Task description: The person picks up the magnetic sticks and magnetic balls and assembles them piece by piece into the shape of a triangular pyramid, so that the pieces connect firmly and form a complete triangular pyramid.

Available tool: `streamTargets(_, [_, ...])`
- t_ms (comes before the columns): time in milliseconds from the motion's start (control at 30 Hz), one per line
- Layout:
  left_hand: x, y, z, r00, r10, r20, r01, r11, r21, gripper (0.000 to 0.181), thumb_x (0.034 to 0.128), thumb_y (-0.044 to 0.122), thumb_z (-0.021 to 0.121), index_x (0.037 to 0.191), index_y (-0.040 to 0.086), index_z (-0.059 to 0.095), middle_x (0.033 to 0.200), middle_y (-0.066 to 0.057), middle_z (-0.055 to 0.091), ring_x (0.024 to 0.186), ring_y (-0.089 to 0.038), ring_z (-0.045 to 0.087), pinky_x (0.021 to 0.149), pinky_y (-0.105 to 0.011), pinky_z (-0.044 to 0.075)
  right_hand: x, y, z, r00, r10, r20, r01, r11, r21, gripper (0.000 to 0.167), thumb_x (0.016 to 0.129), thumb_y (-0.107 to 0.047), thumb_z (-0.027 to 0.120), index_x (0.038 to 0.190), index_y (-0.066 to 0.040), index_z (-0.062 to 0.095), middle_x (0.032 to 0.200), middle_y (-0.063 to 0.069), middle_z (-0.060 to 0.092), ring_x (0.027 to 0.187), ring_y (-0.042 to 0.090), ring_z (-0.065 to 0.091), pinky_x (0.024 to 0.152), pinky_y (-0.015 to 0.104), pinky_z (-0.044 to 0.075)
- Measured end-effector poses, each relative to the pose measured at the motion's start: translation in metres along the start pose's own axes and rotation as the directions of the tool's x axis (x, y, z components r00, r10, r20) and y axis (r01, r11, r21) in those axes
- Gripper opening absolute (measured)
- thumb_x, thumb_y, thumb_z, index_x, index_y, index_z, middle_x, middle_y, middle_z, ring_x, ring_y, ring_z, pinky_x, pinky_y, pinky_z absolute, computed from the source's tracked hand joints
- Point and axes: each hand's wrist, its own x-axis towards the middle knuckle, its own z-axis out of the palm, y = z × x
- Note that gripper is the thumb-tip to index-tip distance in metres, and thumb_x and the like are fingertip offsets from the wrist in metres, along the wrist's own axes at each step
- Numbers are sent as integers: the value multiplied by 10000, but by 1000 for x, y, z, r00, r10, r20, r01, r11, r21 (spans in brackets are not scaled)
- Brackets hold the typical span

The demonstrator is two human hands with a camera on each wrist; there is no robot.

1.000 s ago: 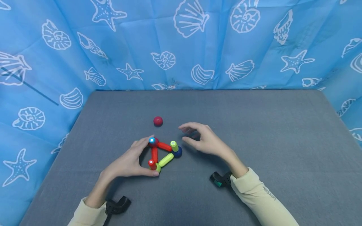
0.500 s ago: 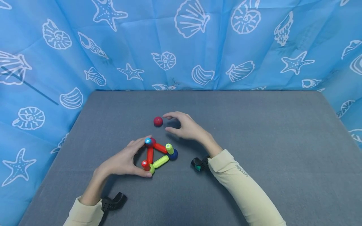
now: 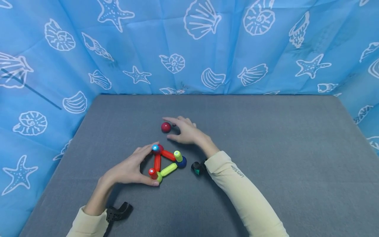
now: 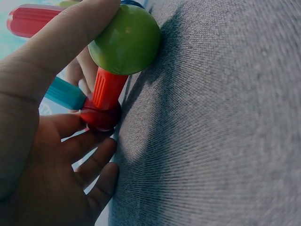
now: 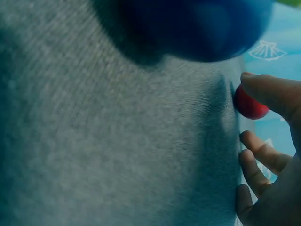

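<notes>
A triangle of magnetic building sticks and balls [image 3: 168, 169] lies on the table in the head view. Two of its sides are red sticks and one is yellow-green; a short stick stands up at each corner. My left hand [image 3: 130, 168] holds it from the left. In the left wrist view its thumb presses the green ball [image 4: 127, 40], while fingers touch the dark red ball [image 4: 101, 114] at another corner. Beyond the triangle lies a loose red ball [image 3: 166, 127]. My right hand [image 3: 188, 131] reaches around it, thumb and index finger spread on either side, apparently not touching.
A grey cloth-covered table [image 3: 266, 148] carries everything. Behind it and at the sides hangs a blue curtain [image 3: 195, 49] with white shell prints. The dark blue corner ball [image 3: 181, 162] sits close to the right wrist's black camera mount [image 3: 198, 167].
My right hand has moved left and away from me to the loose red ball. My left hand and the triangle shifted slightly left, then stayed still.
</notes>
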Motion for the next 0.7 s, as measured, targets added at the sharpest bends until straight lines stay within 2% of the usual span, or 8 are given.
streamTargets(267, [0, -1, 1, 1000, 10, -8, -10, 1000, -3, 1163, 714, 534, 891, 1624, 186, 257, 1662, -72, 332, 1429, -318, 359, 1140, -642, 357, 5, -3, 2, 999, 48, 7, -48, 998, -29, 638, 976, -345, 689, 1554, -327, 419, 1429, 120, 514, 1238, 323, 479, 979, 513, 375])
streamTargets(567, [0, 0, 4, 1000, -3, -15, 2, 1000, -10, 1165, 710, 530, 895, 1624, 191, 256, 1659, -68, 333, 1432, -327, 346, 1135, -653, 356, 2, -6, 6, 998, 59, -37, -61, 995, -73, 450, 953, -331, 732, 1371, -214, 613, 1341, 111, 567, 1241, 326, 495, 984, 517, 380])
streamTargets(700, [0, 0, 4, 1000, -10, -17, 10, 1000, -13, 1167, 706, 533, 896, 1623, 190, 260, 1658, -67, 335, 1438, -326, 339, 1138, -652, 354, -2, -2, 5, 995, 75, -65, -77, 997, -30, 444, 917, -265, 782, 1327, -160, 647, 1275, 91, 641, 1216, 284, 563, 998, 510, 406])
